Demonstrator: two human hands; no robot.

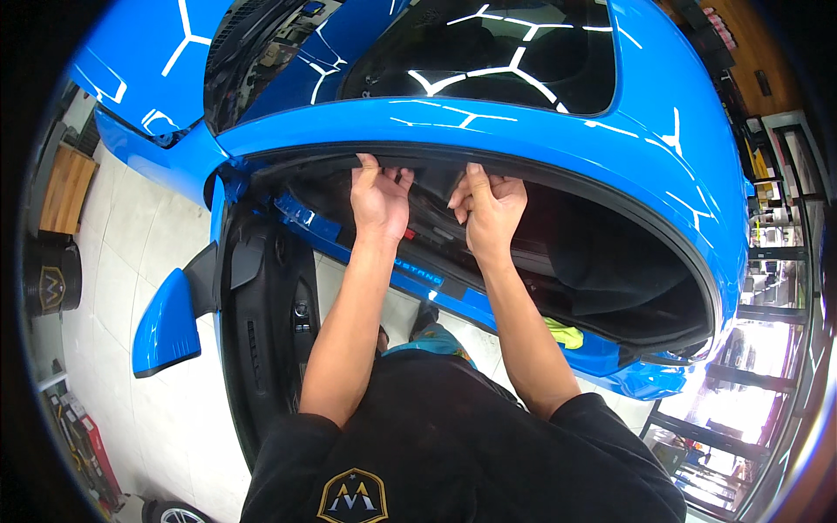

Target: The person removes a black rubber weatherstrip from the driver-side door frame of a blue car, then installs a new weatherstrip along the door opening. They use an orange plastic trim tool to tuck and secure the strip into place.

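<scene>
Along the roof edge of a blue car [323,126], a black rubber door seal [427,159] curves over the open doorway. My left hand [381,199] reaches up to this seal, palm toward me, thumb on its edge and fingertips curled against it. To its right, my right hand [493,205] presses its thumb to the same strip, the other fingers bent in underneath. Both hands look closed on the seal, though part of the grip is in shadow. Below them lie the dark cabin and the door sill [417,272].
The open car door [270,305] stands left of my left forearm, its blue mirror [168,327] jutting outward. A yellow-green cloth [567,334] lies by the sill at right. A black bucket [54,277] and wooden box [68,188] are far left; shelving [772,253] lines the right.
</scene>
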